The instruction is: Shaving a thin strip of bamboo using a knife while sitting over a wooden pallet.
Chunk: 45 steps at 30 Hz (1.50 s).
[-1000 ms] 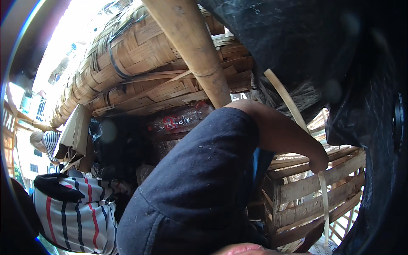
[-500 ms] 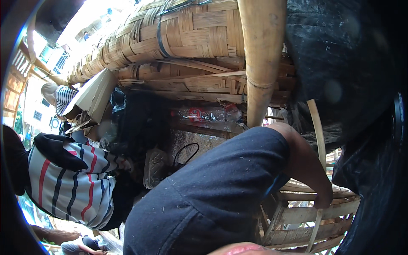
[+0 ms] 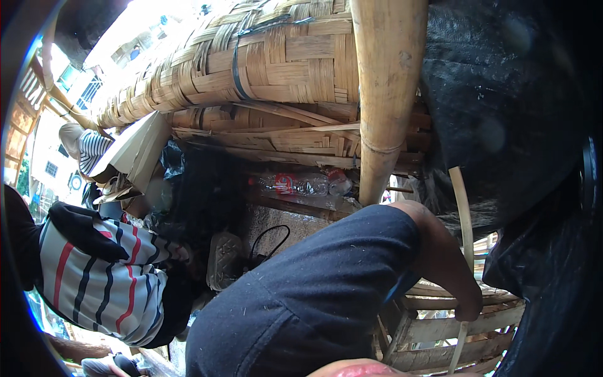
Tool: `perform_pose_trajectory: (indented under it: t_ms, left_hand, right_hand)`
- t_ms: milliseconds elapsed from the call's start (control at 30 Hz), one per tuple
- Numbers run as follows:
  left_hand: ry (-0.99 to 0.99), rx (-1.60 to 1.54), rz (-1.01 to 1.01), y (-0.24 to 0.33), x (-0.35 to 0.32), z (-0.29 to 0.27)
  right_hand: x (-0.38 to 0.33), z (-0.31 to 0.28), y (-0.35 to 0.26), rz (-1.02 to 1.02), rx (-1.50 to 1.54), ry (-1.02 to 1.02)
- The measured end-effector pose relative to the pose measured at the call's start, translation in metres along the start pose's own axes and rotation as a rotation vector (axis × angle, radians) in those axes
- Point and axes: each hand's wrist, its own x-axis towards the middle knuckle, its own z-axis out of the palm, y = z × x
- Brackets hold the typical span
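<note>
My left arm, in a dark short sleeve, crosses the middle and bends down at the elbow toward the lower right. My left hand (image 3: 468,304) is closed around a thin, pale bamboo strip (image 3: 463,217), which runs upright above the hand and comes out again below it. The separate fingers are too dark to make out. Close behind the hand is a bamboo slat frame (image 3: 433,330), its slats spaced apart; I cannot tell whether the strip touches it. My right hand is out of view.
A thick bamboo pole (image 3: 384,119) stands before rolled woven bamboo matting (image 3: 289,66). Black plastic sheeting (image 3: 496,125) hangs at right. Beyond my arm lie a clear bottle (image 3: 304,184), a clear plastic food box (image 3: 224,261) and a black cord (image 3: 276,242). A striped-shirted person (image 3: 100,276) sits at left.
The view has tilted slightly, so most things sit a little lower in the picture. My left hand keeps its hold on the bamboo strip, with little movement against the slat frame.
</note>
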Motion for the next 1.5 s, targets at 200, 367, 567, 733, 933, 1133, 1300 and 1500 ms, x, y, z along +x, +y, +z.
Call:
perform_pose_trajectory:
  t_ms: [200,367,567,733,933,1133,1300,1500]
  left_hand:
    - [-0.022,0.044,-0.015,0.000,-0.002,-0.005]
    - [-0.038,0.098,-0.008,-0.005,-0.007,-0.007]
    - [-0.008,0.077,-0.014,0.000,-0.018,-0.020]
    - [-0.098,0.041,-0.009,0.005,-0.023,-0.022]
    - [0.193,-0.359,0.069,-0.005,-0.026,-0.005]
    - [-0.163,-0.442,-0.284,0.005,-0.056,-0.073]
    - [-0.083,-0.335,-0.116,0.015,-0.037,-0.048]
    - [-0.152,-0.345,-0.155,0.026,-0.030,-0.055]
  right_hand:
    - [-0.001,-0.004,0.005,0.008,0.001,0.018]
    - [0.002,-0.006,0.013,0.010,0.000,0.040]
    - [-0.013,-0.008,0.035,0.043,0.013,0.062]
    - [-0.048,-0.004,0.062,0.114,0.029,0.061]
    - [-0.189,0.009,0.127,0.385,-0.025,-0.073]
    - [-0.159,0.010,0.086,0.170,-0.082,0.210]
    - [-0.176,-0.041,0.051,0.732,0.147,0.204]
    - [-0.180,-0.049,0.011,0.818,0.215,0.094]
